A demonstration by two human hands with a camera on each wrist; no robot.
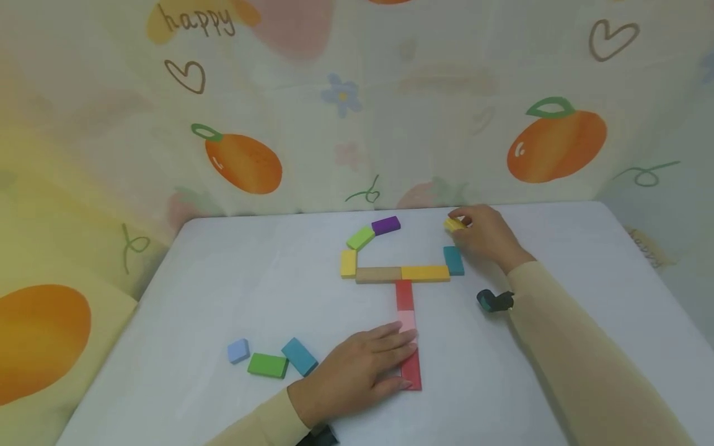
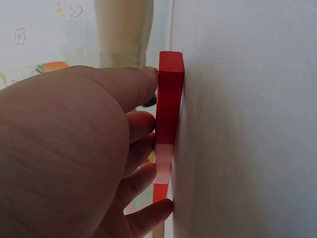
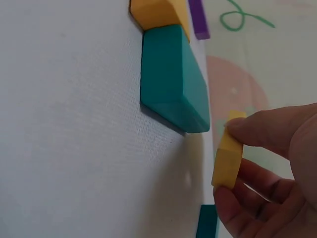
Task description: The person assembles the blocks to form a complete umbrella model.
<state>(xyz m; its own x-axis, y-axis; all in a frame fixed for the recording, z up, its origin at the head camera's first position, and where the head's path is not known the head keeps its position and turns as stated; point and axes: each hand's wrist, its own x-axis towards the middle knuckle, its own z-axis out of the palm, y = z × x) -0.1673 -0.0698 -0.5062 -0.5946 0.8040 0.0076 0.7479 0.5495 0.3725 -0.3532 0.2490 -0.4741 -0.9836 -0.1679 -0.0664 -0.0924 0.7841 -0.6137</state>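
Observation:
My right hand (image 1: 486,235) pinches a small yellow block (image 3: 228,157) between thumb and fingertips, at the far side of the table just beyond a teal block (image 1: 454,261). That teal block adjoins the right end of a row made of a tan block (image 1: 379,275) and a long yellow-orange block (image 1: 425,273). My left hand (image 1: 362,370) lies with fingers extended against a column of a red block (image 1: 404,295), a pink block (image 1: 407,319) and a darker red block (image 1: 411,371). In the left wrist view, its thumb touches the dark red block's side near the end.
Left of the row, a yellow block (image 1: 348,264), a light green block (image 1: 361,237) and a purple block (image 1: 386,225) curve upward. Loose blue (image 1: 238,351), green (image 1: 268,365) and teal-blue (image 1: 300,356) blocks lie left of my left hand. A patterned cloth (image 1: 301,142) hangs behind the white table (image 1: 223,279).

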